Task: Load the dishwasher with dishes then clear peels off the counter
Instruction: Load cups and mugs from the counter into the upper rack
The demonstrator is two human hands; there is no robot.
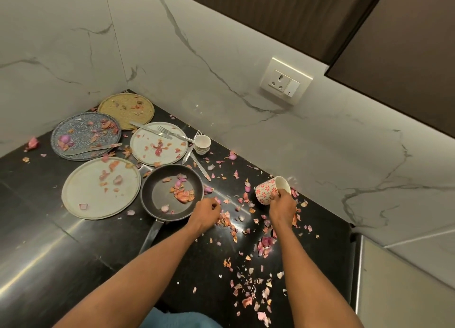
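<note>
While the right hand (282, 203) is gripping the tilted floral cup (270, 189), left fingers (214, 206) are pinching peels (225, 220) beside the frying pan (172, 192); scraps could scatter across the desk (73, 254).

Pan (157, 194) w/ peels (183, 193) in it; plates (98, 192) left; cup (269, 190) right

Four plates (101, 188), one pan (157, 192), two cups (269, 189), two forks (172, 132), three knives (92, 150)
</note>
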